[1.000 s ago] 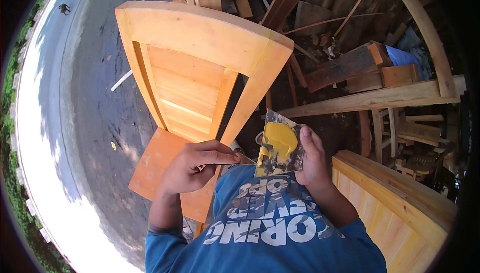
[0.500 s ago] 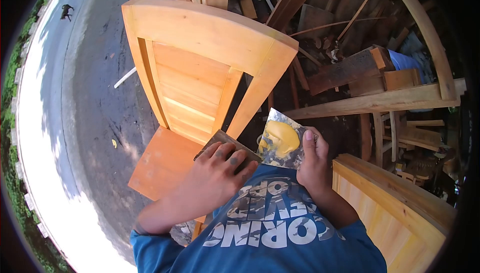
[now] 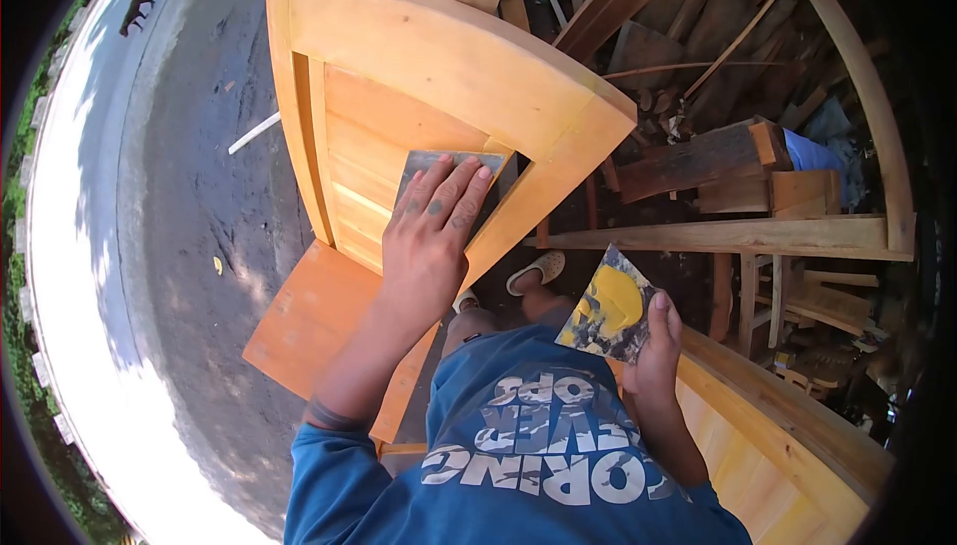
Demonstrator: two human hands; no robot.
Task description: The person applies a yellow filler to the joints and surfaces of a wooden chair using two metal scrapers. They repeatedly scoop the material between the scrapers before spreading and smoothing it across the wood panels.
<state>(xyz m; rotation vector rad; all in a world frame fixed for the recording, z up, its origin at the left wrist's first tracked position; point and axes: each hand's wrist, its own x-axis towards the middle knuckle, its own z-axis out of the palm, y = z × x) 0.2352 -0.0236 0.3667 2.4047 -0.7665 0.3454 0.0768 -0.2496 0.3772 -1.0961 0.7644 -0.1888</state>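
My left hand (image 3: 431, 221) is closed on a flat grey putty scraper (image 3: 419, 162), fingers laid along its back. The scraper is at the upper right of the recessed panel of a chair's curved wooden backrest (image 3: 439, 31), by the slot; whether its edge touches the wood is hidden. In my right hand (image 3: 658, 346) is a square, stained putty board (image 3: 588, 334), gripped at its right edge with the thumb on top. A mound of yellow putty (image 3: 615, 301) lies on this board, in front of my shirt.
An orange-brown wooden seat (image 3: 314, 316) extends below the backrest. Another pale wooden piece (image 3: 768, 445) stands at lower right. Timber offcuts and a wooden frame (image 3: 738, 236) fill the right side. A dark animal (image 3: 137, 12) is on the road at upper left.
My left hand has moved up and away from the putty board to the backrest with the scraper. My right hand has lowered the board slightly to the right.
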